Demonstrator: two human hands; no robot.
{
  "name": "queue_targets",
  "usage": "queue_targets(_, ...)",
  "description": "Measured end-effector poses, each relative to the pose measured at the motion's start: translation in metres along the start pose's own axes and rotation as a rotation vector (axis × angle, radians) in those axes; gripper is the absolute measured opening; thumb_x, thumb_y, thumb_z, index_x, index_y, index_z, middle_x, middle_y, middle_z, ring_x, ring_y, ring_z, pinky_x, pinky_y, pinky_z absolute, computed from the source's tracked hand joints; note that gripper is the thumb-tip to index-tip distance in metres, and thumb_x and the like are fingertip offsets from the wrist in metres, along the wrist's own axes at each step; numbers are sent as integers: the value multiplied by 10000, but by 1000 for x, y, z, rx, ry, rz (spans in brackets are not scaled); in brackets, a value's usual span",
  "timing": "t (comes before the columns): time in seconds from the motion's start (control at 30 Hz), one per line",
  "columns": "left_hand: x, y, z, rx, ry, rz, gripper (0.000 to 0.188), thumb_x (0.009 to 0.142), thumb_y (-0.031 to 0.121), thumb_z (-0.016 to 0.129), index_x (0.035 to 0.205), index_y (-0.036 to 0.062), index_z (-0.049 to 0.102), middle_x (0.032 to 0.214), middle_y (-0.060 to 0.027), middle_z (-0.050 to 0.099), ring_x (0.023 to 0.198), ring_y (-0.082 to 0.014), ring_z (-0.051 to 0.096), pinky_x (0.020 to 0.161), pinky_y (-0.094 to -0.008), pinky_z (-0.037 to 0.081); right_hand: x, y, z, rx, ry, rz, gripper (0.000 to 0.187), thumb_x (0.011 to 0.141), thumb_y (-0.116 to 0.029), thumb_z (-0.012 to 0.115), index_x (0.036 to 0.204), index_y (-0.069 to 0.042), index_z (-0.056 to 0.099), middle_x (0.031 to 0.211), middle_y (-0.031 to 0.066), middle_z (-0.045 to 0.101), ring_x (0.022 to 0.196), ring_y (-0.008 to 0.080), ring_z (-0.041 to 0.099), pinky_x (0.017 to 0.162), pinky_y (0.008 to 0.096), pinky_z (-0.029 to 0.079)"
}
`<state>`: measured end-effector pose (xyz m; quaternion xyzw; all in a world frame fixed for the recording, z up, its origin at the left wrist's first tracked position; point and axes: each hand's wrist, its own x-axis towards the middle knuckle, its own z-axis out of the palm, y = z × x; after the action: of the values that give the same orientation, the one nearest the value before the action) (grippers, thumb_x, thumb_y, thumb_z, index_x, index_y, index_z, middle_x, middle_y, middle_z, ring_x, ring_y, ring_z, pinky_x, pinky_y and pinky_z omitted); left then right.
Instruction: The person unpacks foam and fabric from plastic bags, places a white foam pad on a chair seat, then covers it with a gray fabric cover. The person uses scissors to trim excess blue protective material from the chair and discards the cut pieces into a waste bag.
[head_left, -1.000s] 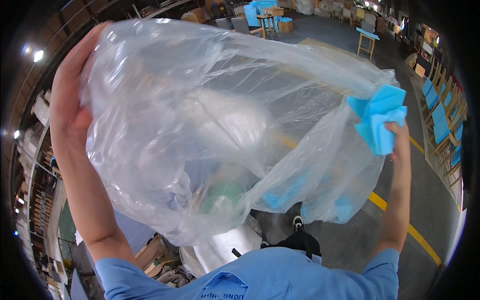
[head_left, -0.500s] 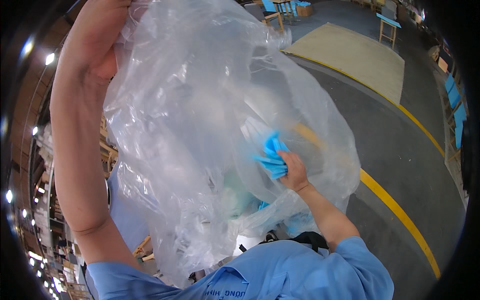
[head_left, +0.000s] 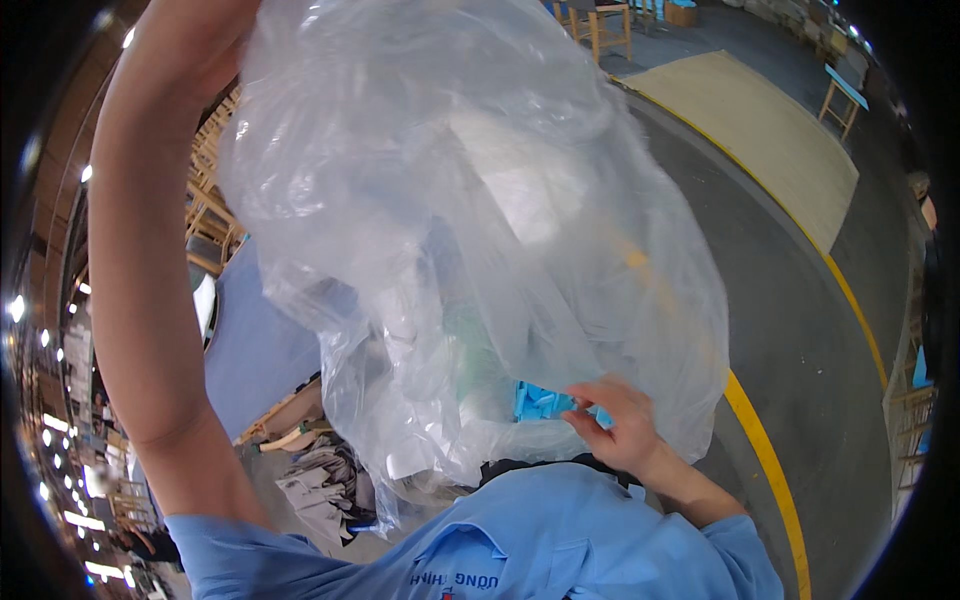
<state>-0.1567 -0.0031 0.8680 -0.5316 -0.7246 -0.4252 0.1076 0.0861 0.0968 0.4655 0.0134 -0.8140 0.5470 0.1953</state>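
A large clear plastic bag (head_left: 400,170) hangs in front of me, wrinkled and puffed out. My left hand (head_left: 215,50), high beside the bag's upper left, is cut by the top edge; the bag hangs from it and its fingers are out of sight. Low on the bag's right side is my right hand (head_left: 622,425), thumb and fingertips pinched together against the film. What they pinch is too small to make out. Bright blue pieces (head_left: 538,402) lie just left of these fingers, low in the bag. Whitish and greenish shapes show dimly through the film.
A blue-grey panel (head_left: 262,335) is left of the bag, with wooden chair frames (head_left: 208,215) behind it. Grey crumpled cloth (head_left: 322,482) lies below. Rightward, a yellow line (head_left: 768,465) curves over the dark floor; a beige mat (head_left: 750,130) and a small blue-topped stand (head_left: 842,95) are farther off.
My right hand has moved down and toward me. The bunch of blue pieces it held is out of it; blue pieces show low in the bag. The view has shifted slightly.
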Motion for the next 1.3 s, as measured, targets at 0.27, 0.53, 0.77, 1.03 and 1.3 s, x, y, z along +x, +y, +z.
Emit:
queue_targets(0.27, 37, -8, 46, 409, -100, 188, 235, 1050, 240, 548, 1092, 70, 704, 951, -53, 726, 861, -160, 673, 798, -300, 547, 142, -31, -33, -419, 263, -235, 907, 859, -373, 793, 1552, -16, 330, 1475, 272, 489, 1290, 407, 581, 1059, 482, 457)
queue_targets(0.53, -178, -99, 154, 236, 179, 399, 241, 766, 56, 740, 1001, 96, 701, 822, -83, 605, 787, -309, 596, 682, -431, 477, 112, 52, -37, 466, 145, 700, 306, 999, -259, 645, 1172, -16, 711, 1060, 102, 746, 992, 228, 706, 860, 370, 543)
queue_targets(0.77, -364, -131, 297, 281, 10, -582, 1004, 747, 78, 803, 1605, 154, 288, 1637, -192, 283, 1536, -410, 239, 1211, -568, 265, 105, 11, -33, 1153, 93, 764, 400, 1041, -297, 609, 1320, -11, 609, 1254, 102, 684, 1116, 225, 671, 978, 401, 537)
queue_targets(1.03, -385, -238, 256, -260, -148, -826, 405, 872, 6, 633, 1270, 71, 675, 1169, -93, 719, 1127, -240, 656, 1064, -459, 471, 120, -19, -109, 1070, 101, 623, 410, 1021, -353, 635, 1229, 1, 644, 1180, 117, 708, 1085, 249, 690, 974, 444, 551)
queue_targets(1.3, -248, -168, 11, -762, -139, -745, 479, 783, -105, 558, 1220, 71, 644, 978, -65, 711, 688, -148, 683, 557, -325, 609, 210, -30, -222, 65, 176, 422, 425, 963, -364, 728, 1183, -6, 660, 1057, 88, 716, 975, 193, 694, 880, 369, 568)
